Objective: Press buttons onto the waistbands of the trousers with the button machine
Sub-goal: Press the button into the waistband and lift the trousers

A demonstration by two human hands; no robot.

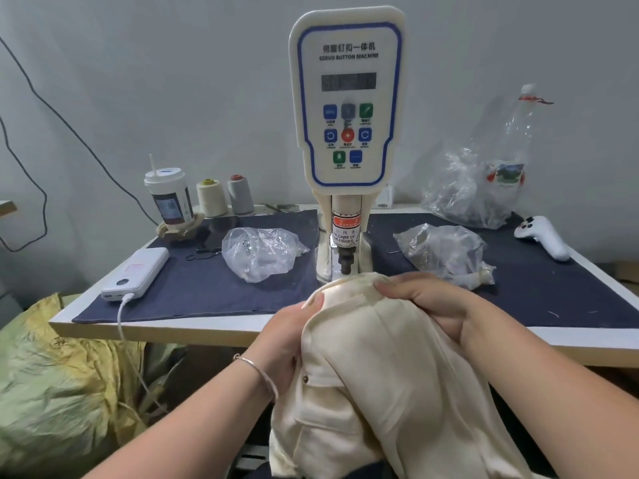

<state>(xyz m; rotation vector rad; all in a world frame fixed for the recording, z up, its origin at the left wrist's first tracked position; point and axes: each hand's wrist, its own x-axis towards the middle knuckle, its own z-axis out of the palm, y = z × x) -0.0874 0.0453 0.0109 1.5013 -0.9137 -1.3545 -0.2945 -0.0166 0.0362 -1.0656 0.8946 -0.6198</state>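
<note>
- Both hands are on the cream trousers [373,375], bunched at 6 o'clock, just in front of the servo button machine [347,133] at 12.
- The left hand [287,344] has its fingers curled into the cloth at the left edge, thumb on top. The right hand [428,305] pinches the waistband [356,288] from the right, fingers folded over it.
- I'd say the step is feeding the waistband under the press head [346,262]. It's close but not under the die yet, as far as I can tell.
- To do it well: flatten the band to one smooth layer, line the mark up dead centre under the punch, and keep fingertips out to the sides before triggering.
- A small metal stud [305,378] already sits lower on the cloth, so keep that bit clear of the die.
- Readable stuff: "SERVO BUTTON MACHINE" on the panel, a red "WARNING" sticker, and "CARE OF … FINGER" below it. The display is too blurry to read.
- Clear bag of hardware [261,252] at 10 o'clock.
</note>
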